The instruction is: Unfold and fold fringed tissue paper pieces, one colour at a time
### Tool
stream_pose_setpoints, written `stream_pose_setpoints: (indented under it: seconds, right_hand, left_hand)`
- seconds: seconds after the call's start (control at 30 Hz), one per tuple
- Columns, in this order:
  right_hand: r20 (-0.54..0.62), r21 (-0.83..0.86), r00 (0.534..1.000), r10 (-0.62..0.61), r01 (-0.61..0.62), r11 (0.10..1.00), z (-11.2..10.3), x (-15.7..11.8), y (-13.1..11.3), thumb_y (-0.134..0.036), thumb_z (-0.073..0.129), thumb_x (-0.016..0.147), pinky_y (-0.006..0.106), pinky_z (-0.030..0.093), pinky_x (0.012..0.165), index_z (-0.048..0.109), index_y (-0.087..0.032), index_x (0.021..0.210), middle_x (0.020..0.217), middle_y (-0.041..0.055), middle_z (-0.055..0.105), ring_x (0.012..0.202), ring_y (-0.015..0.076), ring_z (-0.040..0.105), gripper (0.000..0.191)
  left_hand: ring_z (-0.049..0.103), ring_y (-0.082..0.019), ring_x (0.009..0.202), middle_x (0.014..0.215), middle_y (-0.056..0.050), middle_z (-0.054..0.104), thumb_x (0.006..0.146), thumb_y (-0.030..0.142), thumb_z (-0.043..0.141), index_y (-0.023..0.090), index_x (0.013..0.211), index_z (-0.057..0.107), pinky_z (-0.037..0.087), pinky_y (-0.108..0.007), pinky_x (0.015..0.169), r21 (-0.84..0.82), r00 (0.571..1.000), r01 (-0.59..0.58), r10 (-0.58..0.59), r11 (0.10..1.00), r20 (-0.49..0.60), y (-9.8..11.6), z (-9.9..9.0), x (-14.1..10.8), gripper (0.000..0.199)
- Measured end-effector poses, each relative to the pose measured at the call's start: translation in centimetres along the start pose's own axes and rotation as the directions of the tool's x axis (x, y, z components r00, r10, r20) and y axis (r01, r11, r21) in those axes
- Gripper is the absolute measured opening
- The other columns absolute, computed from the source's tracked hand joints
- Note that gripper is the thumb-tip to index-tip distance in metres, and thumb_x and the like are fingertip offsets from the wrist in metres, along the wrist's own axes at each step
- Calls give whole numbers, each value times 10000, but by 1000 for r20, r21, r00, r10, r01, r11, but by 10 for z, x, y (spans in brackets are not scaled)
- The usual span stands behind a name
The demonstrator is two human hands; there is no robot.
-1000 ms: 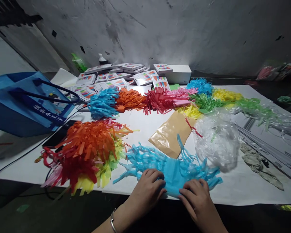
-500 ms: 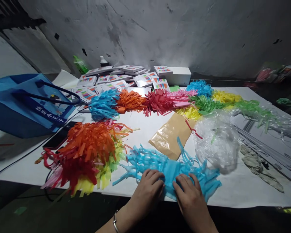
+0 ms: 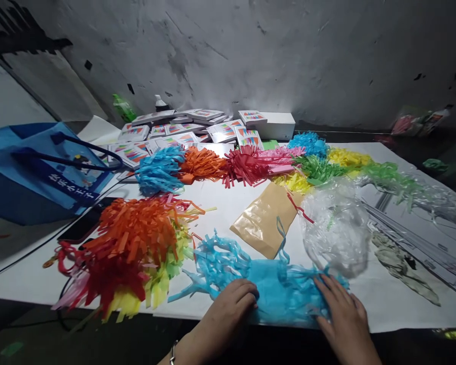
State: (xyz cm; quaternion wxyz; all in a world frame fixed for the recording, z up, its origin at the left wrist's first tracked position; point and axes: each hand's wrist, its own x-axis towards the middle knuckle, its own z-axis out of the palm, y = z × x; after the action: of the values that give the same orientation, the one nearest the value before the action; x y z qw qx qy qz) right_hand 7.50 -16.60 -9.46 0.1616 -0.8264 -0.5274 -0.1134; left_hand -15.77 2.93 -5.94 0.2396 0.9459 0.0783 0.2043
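A blue fringed tissue-paper sheet (image 3: 268, 284) lies across the near edge of the table, with a plain solid band in its middle and cut strips to both sides. My left hand (image 3: 233, 301) is on the left of that band, its fingers curled together and pressed onto the paper. My right hand (image 3: 344, 306) rests on the right-hand strips with its fingers stretched out and apart. Behind the sheet is a brown paper envelope (image 3: 264, 220), a loose blue strip lying over its lower edge.
Orange, red and yellow tissue tassels (image 3: 137, 230) are heaped at left beside a blue bag (image 3: 26, 177). A row of coloured tassels (image 3: 247, 165) crosses the middle, with boxed packs (image 3: 182, 129) behind. Clear plastic (image 3: 336, 228) and a crumpled glove (image 3: 405, 274) lie at right.
My right hand has moved right, from the middle band onto the strips, and its fingers have spread. The right strips lie flatter. My left hand has stayed near the band.
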Motion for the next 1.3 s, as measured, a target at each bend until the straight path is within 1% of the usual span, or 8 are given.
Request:
stream_pose_setpoints:
  seconds: [0.13,0.2,0.33,0.5,0.63,0.8,1.0,1.3]
  right_hand:
    - [165,236,980,114,-151,960,-33,-5,39,-484,551,917,311,620,730,727,-301,1056,1109,29,762,980,232,739,290]
    - [82,264,985,149,-166,950,-46,-2,36,-448,537,948,210,594,589,722,-315,1073,1101,23,750,898,183,747,260]
    - [-234,218,972,-6,58,974,-44,10,-19,-269,517,965,324,600,779,676,-281,1179,1249,84,655,1048,229,683,267]
    - [-188,234,927,-323,362,902,-8,33,-93,-88,419,944,413,445,1013,641,-242,1210,1275,26,681,1188,218,613,380]
    - [-209,36,950,-232,245,969,13,45,-63,-246,360,1034,540,379,997,644,-234,1158,1204,51,725,1123,277,650,311]
    - [-395,-213,917,53,-147,966,-13,38,-5,-363,366,1039,532,459,760,669,-124,1035,1017,181,733,930,361,677,385]
    - [-275,130,860,-430,477,869,-28,29,-70,-222,461,1005,378,479,957,648,-132,1170,1110,88,740,1076,223,666,264]
    - [-269,306,910,-317,393,867,-2,24,-80,-16,422,884,361,547,885,673,-190,1103,1038,34,762,957,186,716,376]
  left_hand:
    - [611,-206,937,1005,-65,678,988,82,411,197,943,530,518,-339,852,-38,1000,18,-19,999,-14,1,2,1,171]
    - [610,-206,941,1009,-68,678,987,83,412,193,960,541,516,-347,861,-47,1000,17,-17,999,-18,2,3,1,172]
    - [615,-211,941,1006,-70,683,977,73,415,192,941,551,523,-356,854,-21,1000,29,-29,999,-10,6,3,3,184]
    - [624,-214,955,1011,-66,693,949,46,456,197,931,559,536,-362,879,34,1000,6,-6,999,-13,7,2,3,184]
    - [625,-211,975,1028,-64,693,944,39,473,190,952,566,537,-345,882,15,1000,0,0,1000,-13,4,2,0,178]
    - [623,-214,950,1023,-64,692,973,84,456,193,948,562,526,-344,858,-21,999,22,-22,1000,-39,4,2,-2,154]
    - [638,-198,874,935,-46,710,1002,115,404,211,926,553,514,-316,792,-69,991,63,-71,996,-117,5,3,3,193]
    - [618,-277,992,1025,-51,713,641,23,511,221,1037,596,375,-494,944,17,980,192,-191,981,-59,8,-6,-6,451]
